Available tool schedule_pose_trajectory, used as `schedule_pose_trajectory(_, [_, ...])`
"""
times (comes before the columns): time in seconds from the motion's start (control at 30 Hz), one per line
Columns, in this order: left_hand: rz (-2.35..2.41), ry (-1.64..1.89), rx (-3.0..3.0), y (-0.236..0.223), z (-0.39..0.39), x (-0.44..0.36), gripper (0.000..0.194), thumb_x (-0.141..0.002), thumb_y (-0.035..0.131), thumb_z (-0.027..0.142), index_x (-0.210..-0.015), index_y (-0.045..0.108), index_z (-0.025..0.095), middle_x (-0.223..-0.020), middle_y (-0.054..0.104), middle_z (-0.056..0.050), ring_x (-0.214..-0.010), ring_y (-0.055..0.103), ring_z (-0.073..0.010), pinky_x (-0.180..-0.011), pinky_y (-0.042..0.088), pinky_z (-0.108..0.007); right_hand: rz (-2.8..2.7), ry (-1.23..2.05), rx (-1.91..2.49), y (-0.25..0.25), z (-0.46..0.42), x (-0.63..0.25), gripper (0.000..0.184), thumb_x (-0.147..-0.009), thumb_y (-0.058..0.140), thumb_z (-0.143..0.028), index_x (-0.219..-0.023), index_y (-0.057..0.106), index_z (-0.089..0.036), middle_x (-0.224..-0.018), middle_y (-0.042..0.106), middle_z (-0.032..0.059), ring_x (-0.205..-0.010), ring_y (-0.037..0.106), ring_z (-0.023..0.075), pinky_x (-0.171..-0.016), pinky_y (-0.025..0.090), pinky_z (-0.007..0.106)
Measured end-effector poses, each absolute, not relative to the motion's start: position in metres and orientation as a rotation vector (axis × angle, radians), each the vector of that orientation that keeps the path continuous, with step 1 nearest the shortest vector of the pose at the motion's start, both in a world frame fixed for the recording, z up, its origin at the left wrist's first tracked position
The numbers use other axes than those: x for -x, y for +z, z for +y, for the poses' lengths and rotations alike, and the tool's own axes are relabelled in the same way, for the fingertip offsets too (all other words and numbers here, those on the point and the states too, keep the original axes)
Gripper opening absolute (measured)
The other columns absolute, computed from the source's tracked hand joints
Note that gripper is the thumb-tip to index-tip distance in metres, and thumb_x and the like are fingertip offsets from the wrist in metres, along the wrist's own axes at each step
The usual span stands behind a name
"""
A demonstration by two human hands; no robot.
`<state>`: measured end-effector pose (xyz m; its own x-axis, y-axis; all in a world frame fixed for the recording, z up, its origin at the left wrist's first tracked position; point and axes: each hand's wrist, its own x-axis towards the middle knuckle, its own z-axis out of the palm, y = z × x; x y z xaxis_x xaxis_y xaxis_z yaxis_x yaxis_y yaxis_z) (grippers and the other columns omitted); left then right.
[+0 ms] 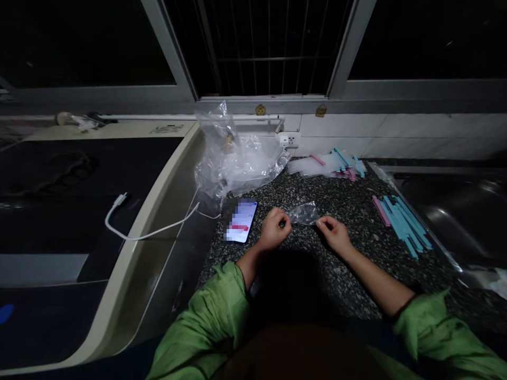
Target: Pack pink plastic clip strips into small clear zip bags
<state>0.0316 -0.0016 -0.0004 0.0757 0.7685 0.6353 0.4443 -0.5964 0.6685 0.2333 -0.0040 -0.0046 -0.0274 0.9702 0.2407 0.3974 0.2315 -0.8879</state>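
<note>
A small clear plastic bag [304, 214] is stretched between my two hands, just above the dark speckled countertop [273, 200]. My left hand [274, 229] pinches its left edge, thumb and forefinger curled together. At the opposite edge, my right hand [333, 231] holds a corner between thumb and fingertips. The bag looks crumpled, and I cannot make out anything inside it. To the left of my left hand lies a lit phone [242, 221]. Right of my right hand rests a loose pile of flat light-blue strips [406, 224], with pink strips [381, 211] at its left side.
A heap of clear plastic bags [249, 163] lies at the back left. More clear sleeves [312, 167] with blue and pink strips sit by the tiled wall. A metal sink [455, 211] borders the right. On the left stands a washing machine [130, 264] with a white cable [158, 231] across it.
</note>
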Motion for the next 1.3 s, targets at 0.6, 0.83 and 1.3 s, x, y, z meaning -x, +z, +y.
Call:
schedule_pose_trajectory(0.6, [1.174,1.32,-2.306,-0.001,-0.006,-0.032,0.008,-0.076,0.052,0.019,-0.07,0.058,0.019,-0.075,0.052,-0.003,-0.071,0.05,-0.0126,-0.065,0.042,-0.025,-1.628,0.525,1.233,0.013,-0.005,-0.24,0.025,-0.077,0.053,-0.042,-0.071,0.062,-0.02,-0.068,0.062,0.0022,-0.063,0.055,0.0144,-0.06,0.045,0.027])
schedule_pose_trajectory(0.83, [1.223,1.438,-2.325,0.001,-0.01,-0.033,0.013,-0.077,0.051,0.018,-0.087,0.059,0.018,-0.079,0.054,-0.005,-0.076,0.051,-0.0149,-0.07,0.043,-0.028,-1.792,0.049,1.035,0.021,-0.014,-0.237,0.013,-0.08,0.053,-0.025,-0.074,0.063,-0.021,-0.072,0.062,0.0043,-0.068,0.058,0.0147,-0.062,0.048,0.029])
schedule_pose_trajectory(1.3, [1.204,1.496,-2.229,0.0,-0.012,-0.039,0.012,-0.08,0.051,0.022,-0.073,0.06,0.019,-0.07,0.054,-0.003,-0.069,0.05,-0.0137,-0.065,0.042,-0.028,-1.97,-0.134,0.927,0.02,-0.018,-0.233,0.011,-0.079,0.055,-0.019,-0.077,0.065,-0.021,-0.069,0.062,0.0035,-0.065,0.057,0.0133,-0.06,0.048,0.026])
